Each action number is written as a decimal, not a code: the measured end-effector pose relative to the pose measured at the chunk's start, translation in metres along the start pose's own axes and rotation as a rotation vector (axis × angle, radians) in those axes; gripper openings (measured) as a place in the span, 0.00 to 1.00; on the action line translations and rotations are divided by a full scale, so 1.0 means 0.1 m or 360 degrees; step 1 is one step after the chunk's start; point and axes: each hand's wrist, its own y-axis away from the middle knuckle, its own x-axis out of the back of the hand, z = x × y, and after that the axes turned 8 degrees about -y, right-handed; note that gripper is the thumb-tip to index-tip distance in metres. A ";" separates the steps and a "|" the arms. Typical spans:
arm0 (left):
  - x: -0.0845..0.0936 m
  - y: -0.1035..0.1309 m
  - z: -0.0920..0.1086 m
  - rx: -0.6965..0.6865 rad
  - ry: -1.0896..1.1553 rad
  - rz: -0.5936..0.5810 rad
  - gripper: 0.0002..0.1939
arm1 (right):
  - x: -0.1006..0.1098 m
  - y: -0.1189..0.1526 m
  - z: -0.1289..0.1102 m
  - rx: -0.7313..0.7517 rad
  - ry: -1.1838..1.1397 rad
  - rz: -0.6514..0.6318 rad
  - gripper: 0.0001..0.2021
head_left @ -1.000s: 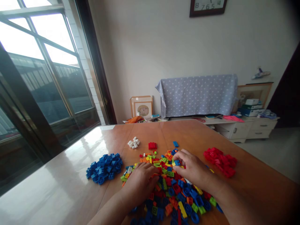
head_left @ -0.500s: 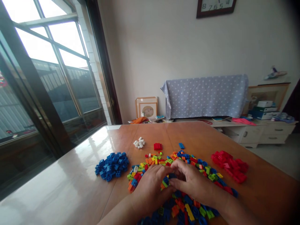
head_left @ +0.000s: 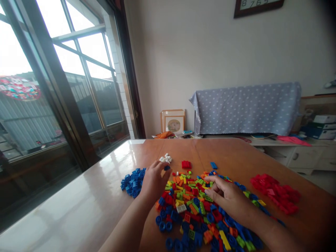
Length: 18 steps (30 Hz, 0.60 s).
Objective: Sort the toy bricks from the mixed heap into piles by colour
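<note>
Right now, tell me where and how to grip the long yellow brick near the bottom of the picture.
Pinch the long yellow brick across its two long sides, near the middle, coming from above. It is narrow, and mixed pieces crowd both sides, so a sideways approach would likely snag.

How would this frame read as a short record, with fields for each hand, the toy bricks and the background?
Left hand: raised beside the blue pile, a dark blue piece between its fingers
Right hand: over the mixed pile, fingers parted, no piece visible between them
Right of the mixed pile: red pile
Beyond the mixed pile: white pile, small red group
Surface: brown table, glossy
Background: dotted cloth, partly cropped wall clock
</note>
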 end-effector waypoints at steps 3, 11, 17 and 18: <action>0.08 -0.10 -0.39 0.0413 -0.0287 0.0139 0.16 | 0.03 -0.04 0.10 -0.0013 0.0087 0.0043 0.17; 0.10 -0.06 -0.91 0.1140 -0.0536 0.0111 0.19 | 0.07 -0.07 0.15 -0.0035 0.0127 0.0125 0.16; 0.08 -0.07 -0.94 0.1215 -0.0445 -0.0003 0.21 | 0.15 -0.08 0.22 -0.0016 0.0115 0.0228 0.19; 0.09 -0.08 -0.96 0.1236 -0.0426 0.0013 0.21 | 0.17 -0.08 0.23 -0.0011 0.0117 0.0261 0.19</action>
